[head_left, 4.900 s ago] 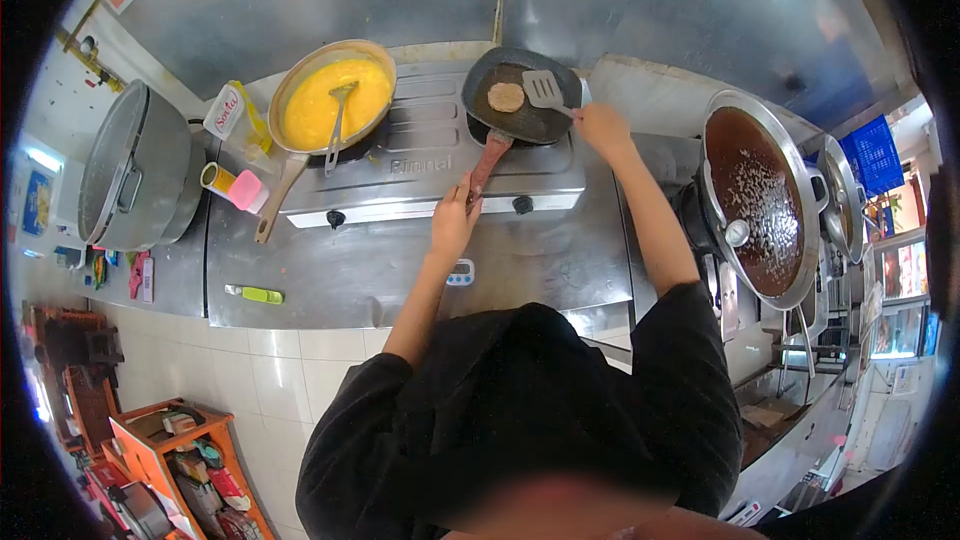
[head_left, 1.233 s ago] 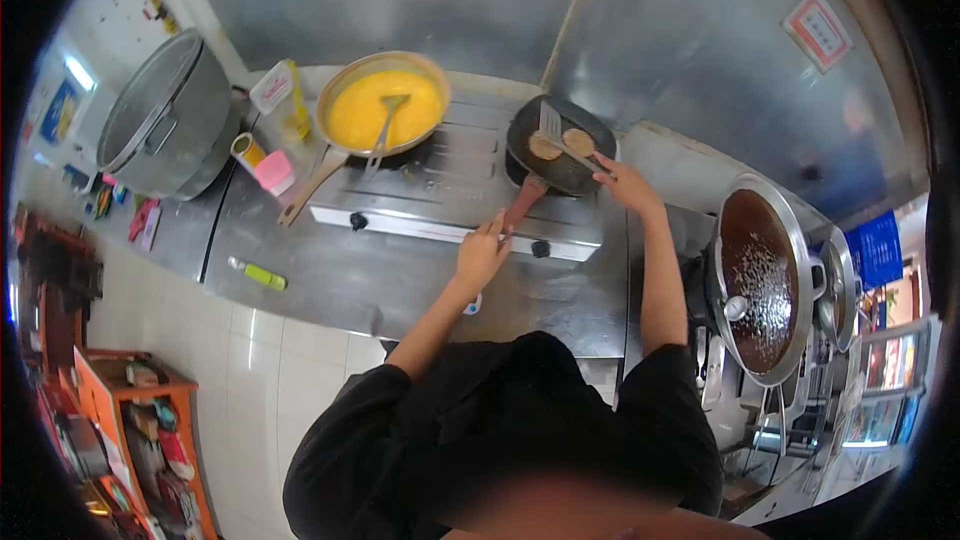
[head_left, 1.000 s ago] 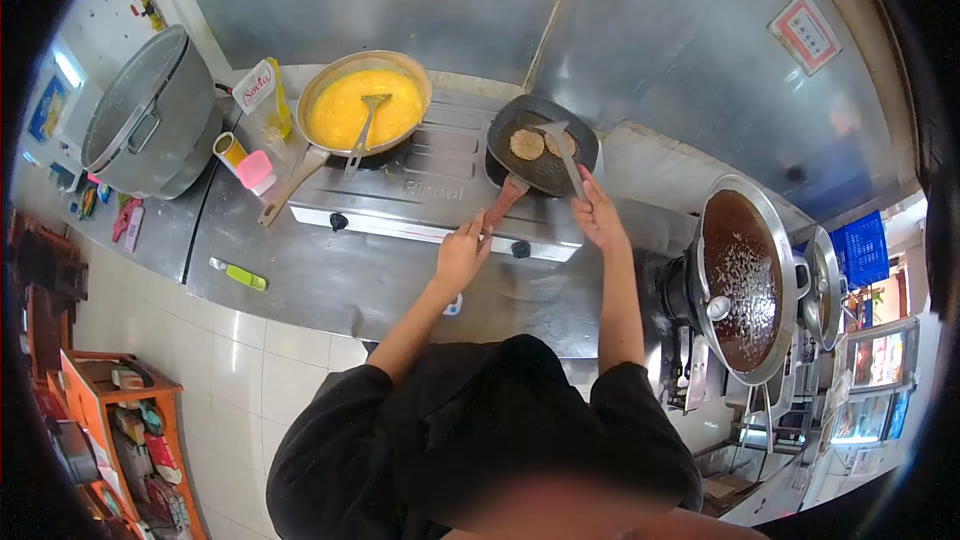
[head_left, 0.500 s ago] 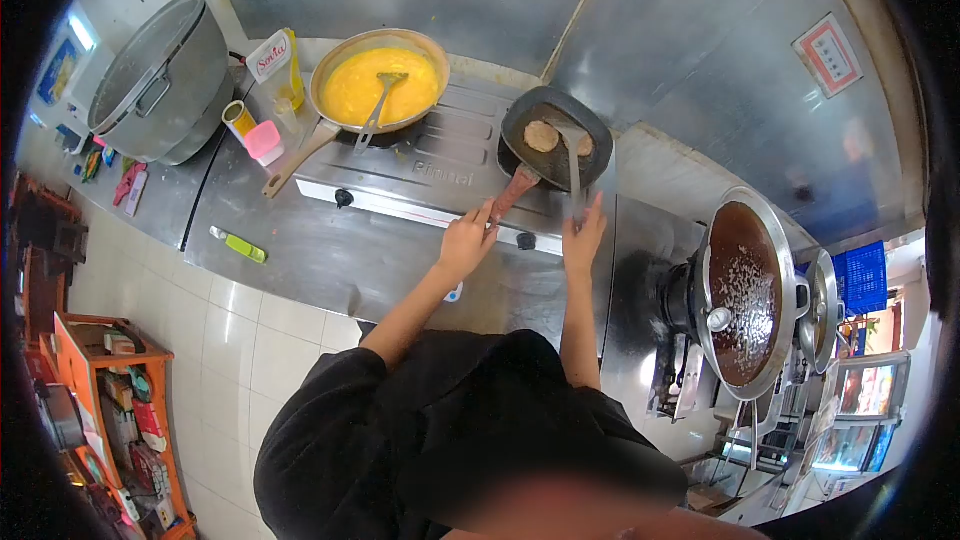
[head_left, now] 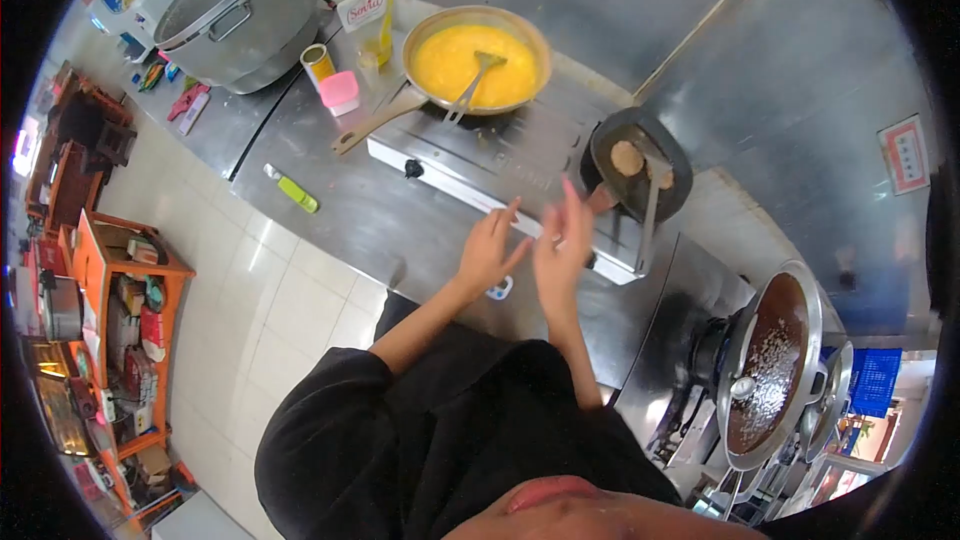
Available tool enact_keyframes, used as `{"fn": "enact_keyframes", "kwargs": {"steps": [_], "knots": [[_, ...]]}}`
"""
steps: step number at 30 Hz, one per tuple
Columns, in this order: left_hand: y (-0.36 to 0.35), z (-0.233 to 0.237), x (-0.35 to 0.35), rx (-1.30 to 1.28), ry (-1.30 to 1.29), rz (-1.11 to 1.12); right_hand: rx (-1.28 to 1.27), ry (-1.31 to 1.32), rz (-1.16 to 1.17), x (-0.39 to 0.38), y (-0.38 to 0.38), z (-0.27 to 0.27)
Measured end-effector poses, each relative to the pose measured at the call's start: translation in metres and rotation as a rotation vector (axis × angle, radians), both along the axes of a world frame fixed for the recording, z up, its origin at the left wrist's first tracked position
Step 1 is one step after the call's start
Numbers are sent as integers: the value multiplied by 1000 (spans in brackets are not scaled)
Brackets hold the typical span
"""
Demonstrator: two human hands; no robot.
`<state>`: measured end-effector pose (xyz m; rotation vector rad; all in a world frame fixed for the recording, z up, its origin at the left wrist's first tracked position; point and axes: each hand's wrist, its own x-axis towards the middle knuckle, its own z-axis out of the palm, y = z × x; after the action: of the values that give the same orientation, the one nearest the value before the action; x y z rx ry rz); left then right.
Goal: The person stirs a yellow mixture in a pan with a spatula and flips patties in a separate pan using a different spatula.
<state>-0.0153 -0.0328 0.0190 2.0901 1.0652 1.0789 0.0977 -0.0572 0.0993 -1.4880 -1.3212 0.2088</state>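
Observation:
My left hand [head_left: 488,250] hovers in front of the stove with nothing in it, fingers stretched out. Close beside it is my right hand [head_left: 563,248], slightly blurred, also free of any object with its fingers extended. Beyond them on the right burner sits a dark square grill pan [head_left: 628,202], its reddish handle partly hidden by my right hand. Round browned patties [head_left: 627,158] lie in it. A metal spatula [head_left: 650,218] leans in this pan, partly covering one patty, its handle over the rim towards me.
A round frying pan [head_left: 545,58] of yellow mixture, with another spatula [head_left: 466,98] in it, sits on the left burner. A green-handled peeler-like tool [head_left: 297,193] and a pink-lidded tub [head_left: 339,92] lie further left. A large pan of brown liquid [head_left: 812,340] stands right.
My left hand has let go of the grill pan's handle and my right hand has released the spatula. Both have drawn together, leftward of the pan. The camera view has turned.

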Motion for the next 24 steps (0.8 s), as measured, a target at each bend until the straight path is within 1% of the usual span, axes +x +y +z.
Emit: {"fn": "enact_keyframes", "kwargs": {"steps": [1,2,3,4,5,6,7,8,9,10,11,13,14,15,16,17,18,19,20,21,22,23,24], "knots": [[2,-1,-13,118,-19,55,-32,-38,78,-21,19,9],[6,-8,-24,104,-7,52,-42,-141,66,-41,44,10],[11,-18,-35,188,-24,120,-47,-248,58,-62,67,11],[16,-23,-47,278,-41,191,-254,-363,23,-84,85,18],[18,-20,-60,280,-34,192,-459,-477,-12,-102,101,24],[22,-12,-74,227,-23,242,-453,-472,-11,-114,116,24],[27,-3,-87,175,-14,290,-511,-510,-4,-124,131,20],[35,6,-100,186,-13,288,-567,-549,1,-133,149,14],[44,15,-113,234,0,332,-594,-638,-111,-140,173,-7],[50,25,-126,277,14,374,-592,-634,-117,-143,185,-9],[59,35,-140,281,13,368,-599,-633,-173,-138,195,-12],[78,51,-167,372,164,500,-601,-612,-274,-124,215,-14],[91,54,-176,383,187,524,-591,-591,-313,-114,224,-14],[101,58,-185,397,219,572,-549,-646,-336,-106,222,-8],[111,52,-194,303,260,555,-441,-498,-236,-84,234,-19],[117,70,-200,149,196,493,-300,-638,-78,-90,217,20],[130,70,-209,130,220,414,-347,-870,-36,-72,237,1],[143,59,-214,102,223,379,-568,-890,-41,-64,255,-3],[157,43,-216,42,315,327,-560,-946,-70,-61,264,-4],[166,36,-219,-5,338,240,-523,-1280,17,-44,274,-20],[173,30,-221,-29,383,190,-344,-1248,19,-33,273,-36],[181,22,-223,-32,383,169,-467,-1284,-21,-44,269,-28],[188,12,-224,-37,382,131,-406,-1392,10,-44,262,-28]]}}
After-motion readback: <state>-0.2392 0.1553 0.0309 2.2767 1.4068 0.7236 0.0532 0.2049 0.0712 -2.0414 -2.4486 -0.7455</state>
